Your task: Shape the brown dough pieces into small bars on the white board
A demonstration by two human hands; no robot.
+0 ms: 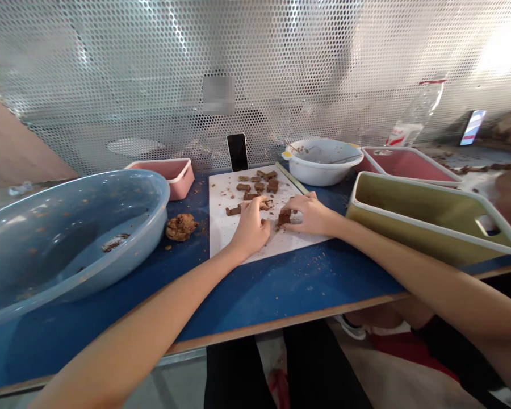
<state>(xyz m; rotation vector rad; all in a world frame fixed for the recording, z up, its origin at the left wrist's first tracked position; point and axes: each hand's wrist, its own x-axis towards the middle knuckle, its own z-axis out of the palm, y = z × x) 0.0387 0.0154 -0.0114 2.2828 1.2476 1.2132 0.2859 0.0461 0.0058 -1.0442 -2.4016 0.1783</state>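
Observation:
On a white board [225, 237], my right hand [313, 216] pinches a small brown clay-like block [284, 218] between thumb and fingers. My left hand [251, 227] is beside it, its fingers curled down over the board. A brown strip [233, 211] shows at the left of those fingers, and more brown material shows at their far side. Whatever the left fingertips hold is hidden by the hand. Several small brown blocks [259, 186] lie on the far part of the board, with crumbs scattered around.
A large blue basin [153, 199] and a brown lump [181, 227] are at left, with a pink bin [182, 180] behind. A phone [237, 152] stands at the back. At right are a white basin [323, 171], a green bin [413, 230], another pink bin [417, 165] and a bottle [417, 113].

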